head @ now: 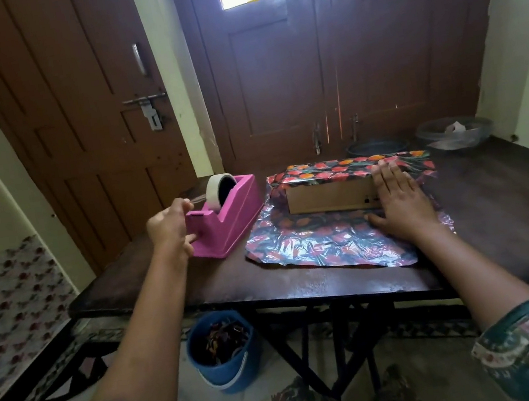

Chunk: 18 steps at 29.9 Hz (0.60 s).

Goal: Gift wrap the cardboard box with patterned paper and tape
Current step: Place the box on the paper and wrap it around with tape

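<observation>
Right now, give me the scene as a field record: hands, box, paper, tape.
box: brown cardboard box, near side bare
paper: glossy red-flower patterned paper, under box, folded over its top
tape: white tape roll in pink plastic dispenser
left hand: pinches tape strip running from roll
right hand: flat, fingers straight, at box's right end
surface: dark wooden table

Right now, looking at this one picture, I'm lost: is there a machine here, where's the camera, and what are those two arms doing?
No machine: these are a person's bare arms, seen from a camera worn on the head, looking down. On the dark table lies patterned paper, folded over the top of a cardboard box. The right hand rests flat against the box's end. The left hand pinches the end of the tape, drawn from its roll in a pink dispenser.
</observation>
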Each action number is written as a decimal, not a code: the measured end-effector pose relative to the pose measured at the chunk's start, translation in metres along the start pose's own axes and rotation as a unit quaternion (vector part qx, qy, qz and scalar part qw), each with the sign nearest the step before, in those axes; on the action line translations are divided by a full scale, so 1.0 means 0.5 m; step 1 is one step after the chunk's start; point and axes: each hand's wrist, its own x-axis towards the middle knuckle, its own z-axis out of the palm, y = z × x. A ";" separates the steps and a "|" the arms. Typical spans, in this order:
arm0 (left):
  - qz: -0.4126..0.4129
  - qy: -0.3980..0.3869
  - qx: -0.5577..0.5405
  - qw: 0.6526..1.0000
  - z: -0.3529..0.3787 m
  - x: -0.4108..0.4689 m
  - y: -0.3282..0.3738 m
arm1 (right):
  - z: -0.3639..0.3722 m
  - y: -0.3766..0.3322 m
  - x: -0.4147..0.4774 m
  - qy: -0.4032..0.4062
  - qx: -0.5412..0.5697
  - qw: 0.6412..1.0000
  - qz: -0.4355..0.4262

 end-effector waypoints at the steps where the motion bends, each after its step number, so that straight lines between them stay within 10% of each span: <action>1: -0.005 0.003 -0.024 1.000 -0.006 0.001 -0.009 | 0.000 0.000 0.000 0.001 0.000 1.000 -0.001; 7: -0.048 -0.014 -0.103 0.993 -0.041 0.018 -0.048 | 0.001 0.000 0.001 0.001 0.005 1.000 0.000; 18: -0.025 -0.073 0.113 0.991 -0.071 0.056 -0.082 | -0.001 0.000 0.002 -0.007 0.005 1.000 0.002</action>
